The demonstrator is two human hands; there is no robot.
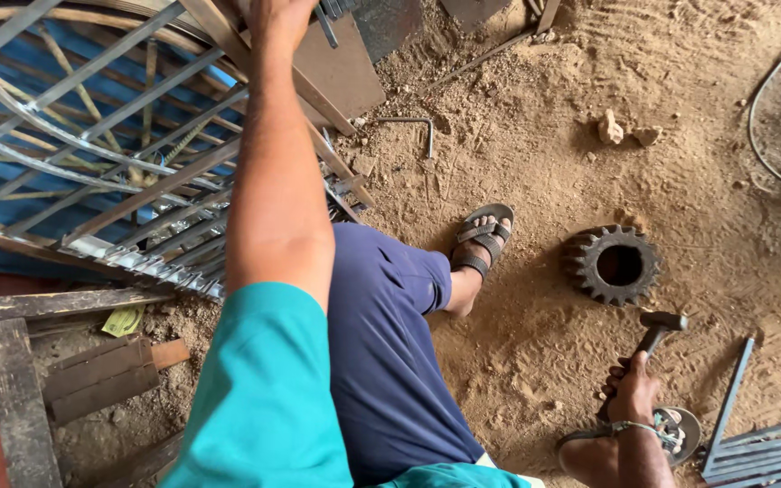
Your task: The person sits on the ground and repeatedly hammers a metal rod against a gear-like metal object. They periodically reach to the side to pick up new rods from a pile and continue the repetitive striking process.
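Note:
My left hand (278, 18) reaches up to the top edge of the view and closes on a rusty flat bar of a metal grille (128, 194) made of grey rods and curved strips. Its fingertips are cut off by the frame edge. My right hand (633, 390) hangs low at the bottom right, gripping the handle of a hammer (660, 323) whose dark head points up, just above the sandy ground. A rusty toothed gear (616, 265) lies on the sand a little above the hammer head, not touching it.
My sandalled feet (481, 237) stand on sandy ground. Also here: an L-shaped bent rod (413, 123), flat metal bars (752, 443) at the bottom right, a pale cable (757, 117), stones (609, 128), wooden planks (101, 375) at the bottom left, and a blue sheet (11, 172) under the grille.

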